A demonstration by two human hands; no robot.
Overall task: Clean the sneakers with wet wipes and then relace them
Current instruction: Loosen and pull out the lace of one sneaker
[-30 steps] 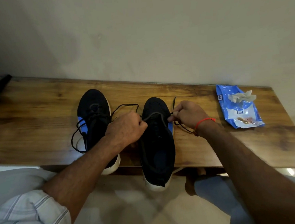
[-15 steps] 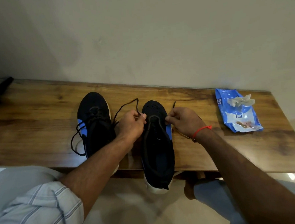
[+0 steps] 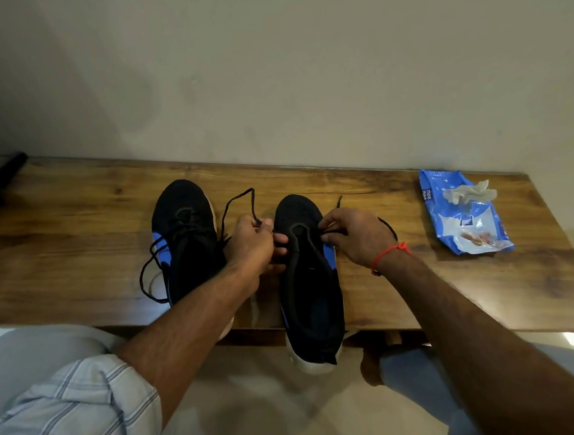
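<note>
Where the shoes are: two black cloth sneakers with blue patches and white soles lie side by side on a long brown wooden bench [image 3: 74,234], toes to the wall, heels over the near edge.
Left sneaker [image 3: 183,232]: it has a lace through its holes, and loose loops lie on the wood beside it. I cannot tell if it is tied.
Right sneaker [image 3: 309,284]: its top is wide open, and a thin black lace [image 3: 239,200] crosses it only near the toe.
Left hand [image 3: 253,244]: it pinches one side of the black lace with curled fingers, right at the shoe's edge. A long loop sticks up past it.
Right hand [image 3: 355,236]: it pinches the other side of the lace the same way. A red thread [image 3: 389,252] is on the wrist.
Wipes: a blue soft pack of wet wipes [image 3: 464,224] lies well apart on the right, with a crumpled white wipe [image 3: 465,193] on top.
Step, I think: putting the lace into the right sneaker, down at the toe holes.
Next move needs: both ends about the same length, then one tip poked through the next hole up and pulled snug, without tugging the other end out.
</note>
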